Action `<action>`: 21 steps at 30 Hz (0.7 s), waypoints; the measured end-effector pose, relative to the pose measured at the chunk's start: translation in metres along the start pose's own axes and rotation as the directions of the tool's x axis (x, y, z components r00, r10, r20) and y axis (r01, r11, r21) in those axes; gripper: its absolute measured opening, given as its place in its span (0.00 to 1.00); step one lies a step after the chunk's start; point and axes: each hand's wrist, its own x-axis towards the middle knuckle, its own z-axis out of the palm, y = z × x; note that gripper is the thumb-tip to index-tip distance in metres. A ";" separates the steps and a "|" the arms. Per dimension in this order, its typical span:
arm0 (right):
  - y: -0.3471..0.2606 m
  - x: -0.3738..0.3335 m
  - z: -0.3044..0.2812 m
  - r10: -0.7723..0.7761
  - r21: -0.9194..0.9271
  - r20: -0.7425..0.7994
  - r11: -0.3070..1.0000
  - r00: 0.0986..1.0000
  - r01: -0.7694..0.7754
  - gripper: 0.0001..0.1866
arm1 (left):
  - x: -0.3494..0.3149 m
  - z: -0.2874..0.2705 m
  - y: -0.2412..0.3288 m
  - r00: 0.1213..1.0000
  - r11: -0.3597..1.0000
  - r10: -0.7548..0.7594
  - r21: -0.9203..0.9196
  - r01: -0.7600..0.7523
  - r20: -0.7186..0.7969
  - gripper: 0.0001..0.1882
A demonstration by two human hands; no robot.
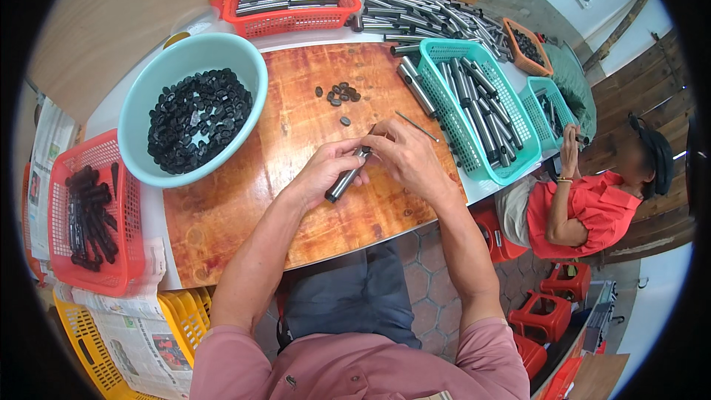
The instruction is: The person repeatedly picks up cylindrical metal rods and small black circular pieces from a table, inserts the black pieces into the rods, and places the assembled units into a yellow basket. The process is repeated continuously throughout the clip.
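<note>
Over the wooden board, my left hand is closed round a short shiny metal tube with dark bands. The tube slants, its near end pointing toward me. My right hand is closed at the tube's far end, its fingertips meeting my left fingers there. Whatever those fingertips pinch is hidden. Just beyond my hands lies a single black oval cap, and past it a small group of black caps. A thin metal rod rests on the board beside my right hand.
At left stand a light-blue basin of black caps and a red basket of dark parts. A red basket, a tube pile and a teal basket line the back and right. A person sits at right.
</note>
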 end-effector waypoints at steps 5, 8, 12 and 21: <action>-0.004 0.000 -0.007 0.031 0.058 0.029 0.998 0.999 -0.032 0.16 | 0.000 0.000 -0.001 1.000 0.999 -0.007 0.038 0.007 0.000 0.23; -0.004 -0.001 -0.007 0.055 0.098 0.038 0.993 0.998 -0.058 0.17 | 0.001 -0.004 -0.004 1.000 0.999 -0.011 0.033 0.011 -0.001 0.21; -0.003 -0.006 -0.001 0.097 0.234 0.002 0.967 0.995 -0.095 0.19 | 0.000 -0.002 -0.004 1.000 0.999 0.007 0.049 -0.006 -0.013 0.21; -0.004 -0.015 0.011 0.573 0.648 -0.013 0.629 0.819 -0.430 0.22 | -0.002 -0.001 0.000 0.992 0.994 0.104 -0.035 -0.102 0.065 0.25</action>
